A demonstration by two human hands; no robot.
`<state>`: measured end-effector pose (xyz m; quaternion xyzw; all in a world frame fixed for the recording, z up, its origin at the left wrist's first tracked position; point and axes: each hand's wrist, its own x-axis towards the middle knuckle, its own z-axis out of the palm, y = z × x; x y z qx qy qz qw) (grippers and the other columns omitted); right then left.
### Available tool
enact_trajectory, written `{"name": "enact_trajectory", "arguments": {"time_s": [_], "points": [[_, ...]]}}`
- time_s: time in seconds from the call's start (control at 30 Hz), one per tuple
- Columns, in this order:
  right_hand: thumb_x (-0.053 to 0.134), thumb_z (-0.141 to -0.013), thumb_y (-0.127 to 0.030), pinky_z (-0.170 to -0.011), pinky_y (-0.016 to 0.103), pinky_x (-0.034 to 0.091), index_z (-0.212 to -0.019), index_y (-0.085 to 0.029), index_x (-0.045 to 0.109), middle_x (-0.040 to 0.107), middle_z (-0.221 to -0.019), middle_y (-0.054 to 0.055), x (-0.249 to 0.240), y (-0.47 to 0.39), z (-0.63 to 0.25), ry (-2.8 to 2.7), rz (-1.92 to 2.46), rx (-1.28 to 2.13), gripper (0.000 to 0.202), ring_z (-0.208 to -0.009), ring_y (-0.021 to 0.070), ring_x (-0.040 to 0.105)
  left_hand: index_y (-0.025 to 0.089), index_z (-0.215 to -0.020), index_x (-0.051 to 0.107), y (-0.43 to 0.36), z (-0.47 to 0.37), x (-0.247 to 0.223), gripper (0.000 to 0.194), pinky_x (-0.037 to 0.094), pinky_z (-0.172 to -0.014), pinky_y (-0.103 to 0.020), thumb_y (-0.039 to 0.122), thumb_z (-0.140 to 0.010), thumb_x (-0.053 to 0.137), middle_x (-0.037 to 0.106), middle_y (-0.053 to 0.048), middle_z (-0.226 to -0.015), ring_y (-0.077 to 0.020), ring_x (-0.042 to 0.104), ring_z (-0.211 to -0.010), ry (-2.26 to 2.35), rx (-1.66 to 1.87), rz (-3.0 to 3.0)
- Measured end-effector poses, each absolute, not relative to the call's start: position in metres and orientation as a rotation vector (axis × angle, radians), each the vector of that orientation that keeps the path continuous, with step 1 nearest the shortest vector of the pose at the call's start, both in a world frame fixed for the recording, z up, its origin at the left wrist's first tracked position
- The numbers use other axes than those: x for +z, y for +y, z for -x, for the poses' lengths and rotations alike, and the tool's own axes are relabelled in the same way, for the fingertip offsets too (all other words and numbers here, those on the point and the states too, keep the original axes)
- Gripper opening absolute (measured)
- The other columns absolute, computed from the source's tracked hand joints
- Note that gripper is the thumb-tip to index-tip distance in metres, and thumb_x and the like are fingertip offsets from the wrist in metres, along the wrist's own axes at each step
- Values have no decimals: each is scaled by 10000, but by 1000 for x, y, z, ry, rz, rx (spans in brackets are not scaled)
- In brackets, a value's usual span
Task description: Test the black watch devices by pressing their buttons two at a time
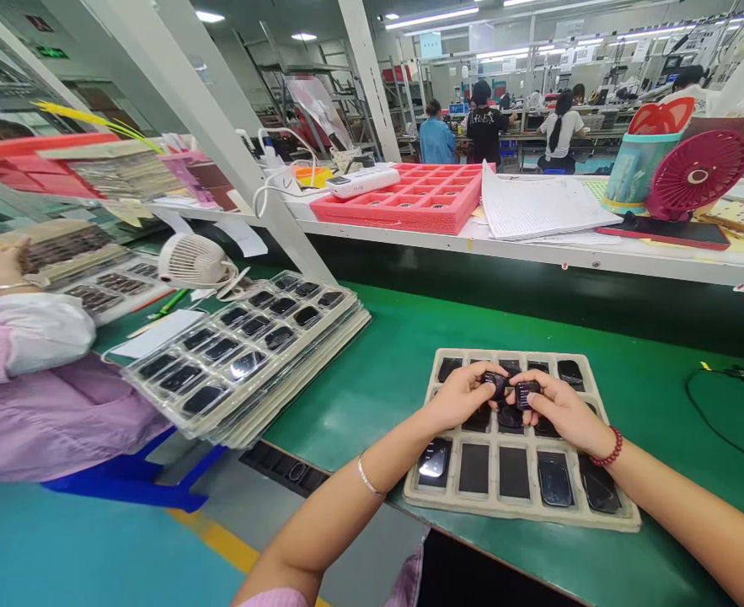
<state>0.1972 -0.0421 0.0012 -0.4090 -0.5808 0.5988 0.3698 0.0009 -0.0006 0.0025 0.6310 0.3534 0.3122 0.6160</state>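
Note:
Above a cream compartment tray [523, 512], my left hand [463, 394] pinches a small dark smartwatch [494, 386] without a strap. Close beside it, my right hand [564, 409] grips another black smartwatch [527, 394] by its edges, with small light text on its screen. Black watch pieces sit in several tray compartments; one at the front left has a lit screen [433, 460]. Two front compartments show only a flat dark bottom [473, 468]. My hands hide part of the tray's middle rows.
A tall stack of clear-topped trays [296, 371] with dark watch pieces stands at left, near a white fan [195, 260]. A co-worker's arm [36, 324] is further left. The shelf ahead carries a red foam tray [409, 198], papers [536, 202] and a pink fan [697, 175]. A black cable [719, 421] lies right.

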Motion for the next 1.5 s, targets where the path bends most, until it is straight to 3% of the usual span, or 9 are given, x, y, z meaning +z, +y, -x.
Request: {"name": "enact_trajectory", "arguments": {"time_s": [0.53, 0.8, 1.03, 1.33, 1.5], "points": [[485, -861, -288, -555, 252, 471, -1099, -177, 515, 601, -899, 48, 0, -42, -197, -1523, 1043, 1514, 264, -608, 109, 570, 127, -1013, 589, -1, -1, 4, 252, 458, -551, -198, 202, -776, 547, 631, -35, -766, -110, 594, -601, 793, 740, -1443], [505, -836, -269, -621, 288, 506, -1165, -199, 463, 568, -1091, 93, -2, -42, -198, -1492, 1028, 1467, 339, -735, 144, 615, 142, -1053, 563, -1, -1, 2, 346, 498, -715, -271, 140, -709, 602, 637, -53, -860, -135, 609, -706, 788, 789, -1406], [527, -802, -196, -695, 287, 517, -1211, -218, 478, 581, -1128, 88, -1, -46, -196, -1578, 986, 1517, 412, -844, 167, 635, 147, -1040, 568, 4, 1, -7, 336, 499, -691, -260, 143, -705, 600, 616, -49, -891, -129, 600, -702, 834, 847, -1406], [503, -824, -235, -654, 286, 517, -1187, -194, 480, 577, -1095, 95, -5, -41, -198, -1532, 1041, 1480, 366, -765, 151, 636, 140, -1045, 559, 1, 0, -5, 329, 506, -697, -289, 155, -717, 579, 615, -59, -876, -151, 596, -738, 791, 808, -1400], [523, -803, -206, -681, 288, 522, -1221, -208, 464, 580, -1108, 90, -5, -43, -197, -1545, 1044, 1487, 423, -809, 161, 640, 156, -1078, 553, 1, 0, -1, 411, 489, -755, -288, 86, -674, 582, 621, -56, -925, -153, 601, -777, 844, 842, -1427]]}}
